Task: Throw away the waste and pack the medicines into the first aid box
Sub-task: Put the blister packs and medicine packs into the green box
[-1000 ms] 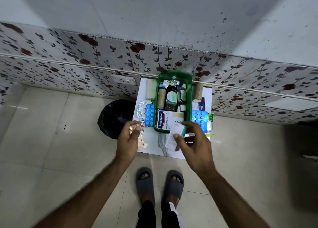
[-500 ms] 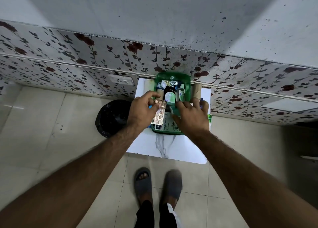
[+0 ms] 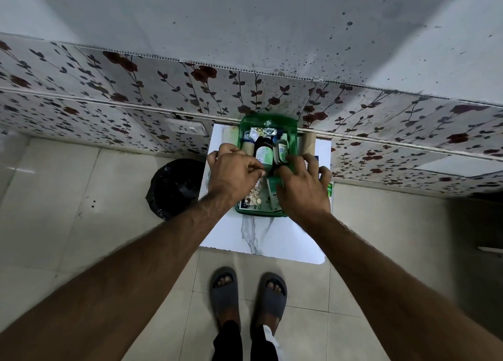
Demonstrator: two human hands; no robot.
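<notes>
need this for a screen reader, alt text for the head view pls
Both hands, left hand and right hand, reach into a green first aid box of medicines on a white table. A black bin stands left.

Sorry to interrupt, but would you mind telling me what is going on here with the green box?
A person stands at a small white table and packs medicines into the green first aid box on it. Both hands are over the box: the left hand sits above a strip of pale tablets, the right hand over a white carton, beside the upright bottles. Whether either hand grips anything is unclear. A black-lined bin stands on the floor to the left.
</notes>
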